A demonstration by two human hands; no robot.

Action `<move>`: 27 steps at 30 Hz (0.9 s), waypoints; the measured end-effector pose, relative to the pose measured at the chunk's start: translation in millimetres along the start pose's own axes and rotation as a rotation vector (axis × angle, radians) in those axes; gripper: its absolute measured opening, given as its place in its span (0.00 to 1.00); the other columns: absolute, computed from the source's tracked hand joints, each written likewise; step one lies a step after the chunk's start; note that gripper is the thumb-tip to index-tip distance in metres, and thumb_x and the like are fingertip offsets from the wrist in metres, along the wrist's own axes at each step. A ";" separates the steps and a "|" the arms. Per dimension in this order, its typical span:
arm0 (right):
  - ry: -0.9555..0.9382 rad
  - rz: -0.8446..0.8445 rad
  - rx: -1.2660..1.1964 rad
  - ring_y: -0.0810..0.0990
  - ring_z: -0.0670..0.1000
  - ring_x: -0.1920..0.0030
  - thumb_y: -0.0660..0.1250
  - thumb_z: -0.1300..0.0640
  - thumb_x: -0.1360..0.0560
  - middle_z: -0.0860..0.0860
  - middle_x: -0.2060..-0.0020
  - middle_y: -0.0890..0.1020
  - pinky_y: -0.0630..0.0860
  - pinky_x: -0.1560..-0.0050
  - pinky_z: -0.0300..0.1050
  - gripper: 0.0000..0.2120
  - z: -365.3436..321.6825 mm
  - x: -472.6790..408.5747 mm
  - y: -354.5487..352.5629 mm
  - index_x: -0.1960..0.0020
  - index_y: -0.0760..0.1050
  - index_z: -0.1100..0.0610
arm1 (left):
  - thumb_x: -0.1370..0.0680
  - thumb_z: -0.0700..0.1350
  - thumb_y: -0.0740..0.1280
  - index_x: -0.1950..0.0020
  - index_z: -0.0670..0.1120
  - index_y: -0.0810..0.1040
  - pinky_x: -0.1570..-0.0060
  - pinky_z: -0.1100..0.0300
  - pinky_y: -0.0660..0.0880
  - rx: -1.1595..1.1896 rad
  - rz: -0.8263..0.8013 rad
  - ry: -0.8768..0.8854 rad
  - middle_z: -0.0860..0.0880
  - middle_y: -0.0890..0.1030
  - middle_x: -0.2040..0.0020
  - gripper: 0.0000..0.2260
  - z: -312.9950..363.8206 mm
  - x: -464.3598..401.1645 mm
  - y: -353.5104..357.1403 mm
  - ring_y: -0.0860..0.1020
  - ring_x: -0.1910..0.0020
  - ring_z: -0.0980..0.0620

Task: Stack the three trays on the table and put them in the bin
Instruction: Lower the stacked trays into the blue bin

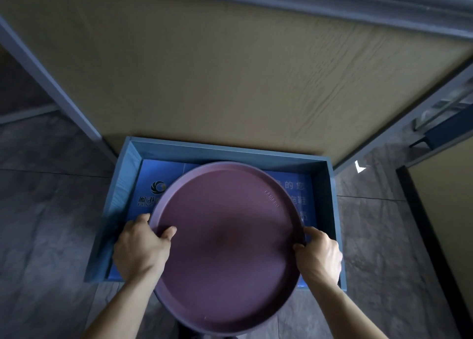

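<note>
A round maroon tray (225, 244) fills the lower middle of the head view, held level over a blue rectangular bin (330, 185) that stands on the floor. My left hand (140, 249) grips the tray's left rim, thumb on top. My right hand (320, 256) grips the right rim. A dark edge under the rim hints at more trays beneath; how many I cannot tell. The bin's bottom shows a blue printed sheet (151, 185) with a logo and white characters.
A tan wooden table top (230, 70) with a grey edge lies just beyond the bin. Dark stone floor tiles (46, 210) surround the bin. At the right stands a second tan surface (445, 210) with a dark edge.
</note>
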State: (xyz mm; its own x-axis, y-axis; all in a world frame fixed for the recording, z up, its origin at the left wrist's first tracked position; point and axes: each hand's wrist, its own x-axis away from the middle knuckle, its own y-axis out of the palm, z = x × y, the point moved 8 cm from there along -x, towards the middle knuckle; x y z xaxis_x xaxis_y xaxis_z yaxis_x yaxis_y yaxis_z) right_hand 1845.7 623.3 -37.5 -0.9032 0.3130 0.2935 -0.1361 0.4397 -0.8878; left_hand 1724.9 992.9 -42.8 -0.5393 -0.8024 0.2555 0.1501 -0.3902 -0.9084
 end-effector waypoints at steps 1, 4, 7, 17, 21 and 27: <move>0.002 -0.006 -0.001 0.75 0.57 0.60 0.70 0.62 0.31 0.53 0.60 0.82 0.69 0.61 0.45 0.20 0.0 -0.3 0.4 0.41 0.81 0.48 | 0.32 0.57 0.77 0.42 0.42 0.80 0.55 0.45 0.77 -0.002 -0.005 0.003 0.40 0.82 0.47 0.25 -0.2 -0.7 -0.3 0.80 0.47 0.36; 0.000 -0.025 -0.006 0.76 0.57 0.59 0.70 0.62 0.31 0.53 0.60 0.81 0.70 0.60 0.45 0.21 -1.2 0.9 -0.2 0.40 0.81 0.47 | 0.32 0.56 0.77 0.45 0.41 0.80 0.56 0.45 0.77 -0.006 -0.015 0.018 0.40 0.83 0.48 0.24 0.5 -1.2 -0.8 0.80 0.48 0.36; -0.004 -0.030 -0.013 0.76 0.58 0.60 0.68 0.62 0.31 0.51 0.65 0.78 0.71 0.60 0.45 0.20 -1.8 0.7 -0.7 0.42 0.82 0.46 | 0.32 0.56 0.78 0.46 0.41 0.79 0.57 0.46 0.76 -0.016 -0.008 0.021 0.40 0.83 0.49 0.23 2.1 -1.0 -1.7 0.81 0.49 0.36; -0.028 -0.021 0.017 0.71 0.54 0.65 0.68 0.63 0.32 0.44 0.71 0.71 0.70 0.62 0.45 0.17 -2.4 -0.8 0.8 0.48 0.83 0.46 | 0.34 0.55 0.79 0.38 0.43 0.80 0.52 0.44 0.76 0.008 0.064 0.088 0.41 0.84 0.45 0.29 1.1 4.1 -2.9 0.81 0.46 0.35; -0.032 -0.011 0.023 0.70 0.53 0.66 0.68 0.62 0.32 0.43 0.71 0.69 0.69 0.63 0.45 0.18 -0.2 -2.6 1.8 0.46 0.83 0.46 | 0.34 0.53 0.80 0.34 0.44 0.79 0.49 0.44 0.76 0.015 0.066 0.110 0.41 0.84 0.42 0.31 5.8 3.4 -5.2 0.81 0.44 0.36; -0.029 -0.035 0.042 0.79 0.59 0.55 0.68 0.61 0.31 0.52 0.57 0.83 0.70 0.60 0.45 0.22 1.7 -7.8 5.1 0.39 0.80 0.46 | 0.33 0.54 0.79 0.36 0.45 0.78 0.50 0.44 0.75 0.007 0.059 0.090 0.43 0.83 0.41 0.29 3.5 1.8 -3.2 0.80 0.43 0.36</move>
State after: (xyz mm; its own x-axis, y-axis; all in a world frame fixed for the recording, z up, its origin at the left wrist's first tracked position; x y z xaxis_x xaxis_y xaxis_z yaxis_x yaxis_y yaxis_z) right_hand 1851.3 621.6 -45.0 -0.9090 0.2729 0.3150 -0.1846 0.4141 -0.8913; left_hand 1726.3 991.1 -38.3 -0.6020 -0.7801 0.1708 0.1891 -0.3470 -0.9186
